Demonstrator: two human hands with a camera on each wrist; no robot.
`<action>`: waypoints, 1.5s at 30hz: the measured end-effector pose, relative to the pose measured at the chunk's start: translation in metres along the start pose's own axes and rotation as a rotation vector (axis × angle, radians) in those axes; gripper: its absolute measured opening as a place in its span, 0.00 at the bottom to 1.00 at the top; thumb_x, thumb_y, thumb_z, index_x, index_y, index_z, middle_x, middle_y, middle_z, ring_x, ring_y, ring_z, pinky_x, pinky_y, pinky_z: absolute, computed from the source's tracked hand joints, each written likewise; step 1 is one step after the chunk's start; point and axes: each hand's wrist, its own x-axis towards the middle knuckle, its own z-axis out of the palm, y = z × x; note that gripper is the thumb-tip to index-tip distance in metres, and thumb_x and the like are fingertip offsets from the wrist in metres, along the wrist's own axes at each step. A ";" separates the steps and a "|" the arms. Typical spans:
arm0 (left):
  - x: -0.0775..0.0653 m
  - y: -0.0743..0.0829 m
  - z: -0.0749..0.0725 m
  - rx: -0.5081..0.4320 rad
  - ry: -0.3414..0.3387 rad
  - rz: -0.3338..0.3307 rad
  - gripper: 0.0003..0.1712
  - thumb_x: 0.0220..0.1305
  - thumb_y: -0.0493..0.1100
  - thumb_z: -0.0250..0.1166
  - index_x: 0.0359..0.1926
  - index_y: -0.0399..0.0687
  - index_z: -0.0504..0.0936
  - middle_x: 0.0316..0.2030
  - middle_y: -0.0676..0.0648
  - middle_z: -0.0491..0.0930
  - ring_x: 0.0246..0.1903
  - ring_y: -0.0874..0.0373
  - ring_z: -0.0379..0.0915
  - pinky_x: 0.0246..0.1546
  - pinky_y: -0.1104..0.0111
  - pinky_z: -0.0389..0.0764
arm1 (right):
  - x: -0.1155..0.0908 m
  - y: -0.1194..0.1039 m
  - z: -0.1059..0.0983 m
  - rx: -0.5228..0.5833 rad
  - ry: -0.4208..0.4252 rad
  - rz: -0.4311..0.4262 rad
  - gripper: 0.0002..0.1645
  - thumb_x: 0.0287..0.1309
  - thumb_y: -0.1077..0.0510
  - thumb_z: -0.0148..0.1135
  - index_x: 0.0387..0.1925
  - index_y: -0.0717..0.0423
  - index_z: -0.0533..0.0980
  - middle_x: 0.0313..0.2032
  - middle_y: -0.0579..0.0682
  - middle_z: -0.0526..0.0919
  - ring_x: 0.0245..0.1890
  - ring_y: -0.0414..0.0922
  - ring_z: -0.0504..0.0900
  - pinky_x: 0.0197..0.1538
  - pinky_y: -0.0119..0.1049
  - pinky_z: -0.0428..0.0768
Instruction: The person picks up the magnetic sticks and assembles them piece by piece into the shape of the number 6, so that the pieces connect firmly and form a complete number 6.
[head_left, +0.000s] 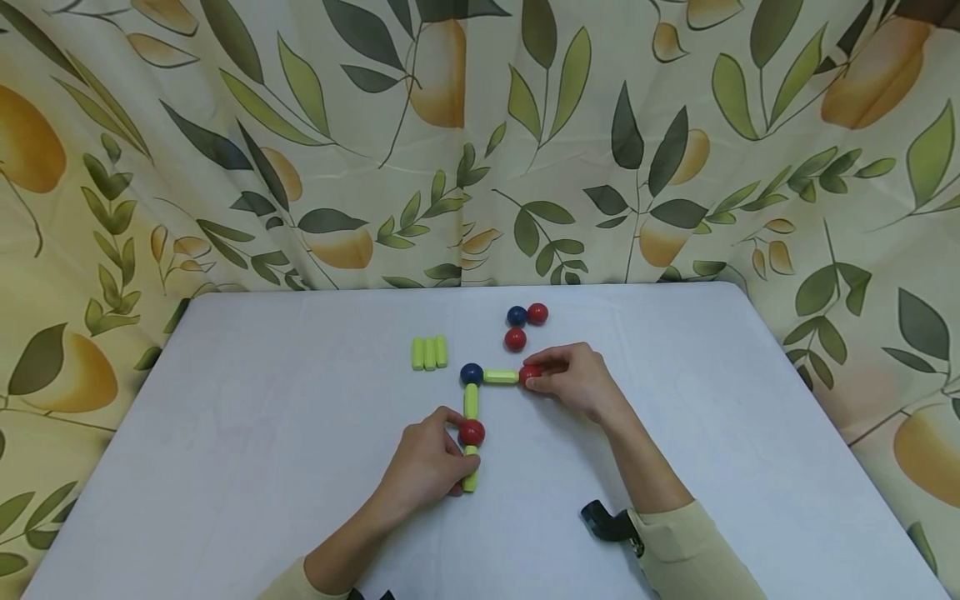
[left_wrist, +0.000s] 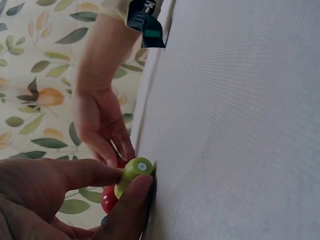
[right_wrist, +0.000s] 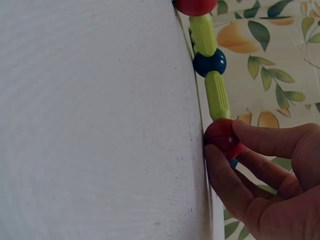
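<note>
An L-shaped chain of balls and rods lies on the white table. Its corner is a blue ball point(head_left: 472, 374), from which one yellow-green rod point(head_left: 501, 377) runs right to a red ball point(right_wrist: 223, 139). My right hand point(head_left: 573, 382) pinches that red ball between thumb and fingers. Another green rod point(head_left: 471, 401) comes down from the corner to a second red ball point(head_left: 471, 432). Below this ball, my left hand point(head_left: 431, 458) pinches the lowest green rod point(left_wrist: 134, 175), its round end facing the left wrist camera. Fingers partly cover this rod.
Three loose green rods point(head_left: 429, 353) lie side by side behind the chain, to its left. Further back sit a loose blue ball point(head_left: 517, 316) and two red balls point(head_left: 515, 339). A leaf-patterned curtain point(head_left: 480, 208) hangs behind the table point(head_left: 300, 375).
</note>
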 end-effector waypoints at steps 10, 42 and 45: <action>-0.002 -0.001 0.000 0.013 0.016 0.014 0.26 0.60 0.37 0.72 0.58 0.36 0.75 0.21 0.48 0.80 0.15 0.55 0.80 0.24 0.64 0.81 | 0.000 0.001 0.000 0.002 -0.007 -0.004 0.20 0.61 0.55 0.75 0.54 0.54 0.86 0.47 0.55 0.88 0.49 0.51 0.81 0.46 0.34 0.83; 0.026 0.015 -0.029 0.241 0.161 0.140 0.20 0.66 0.38 0.69 0.58 0.47 0.81 0.43 0.45 0.80 0.36 0.55 0.72 0.35 0.66 0.77 | 0.003 0.003 -0.002 -0.018 -0.010 -0.037 0.19 0.61 0.57 0.75 0.54 0.55 0.86 0.46 0.55 0.88 0.46 0.50 0.80 0.43 0.33 0.81; 0.037 0.019 -0.032 0.262 0.163 0.191 0.21 0.67 0.35 0.68 0.60 0.50 0.82 0.49 0.44 0.80 0.40 0.54 0.73 0.38 0.65 0.80 | 0.002 0.004 -0.002 -0.014 -0.014 -0.037 0.20 0.61 0.56 0.75 0.54 0.55 0.86 0.46 0.55 0.88 0.47 0.50 0.80 0.43 0.33 0.81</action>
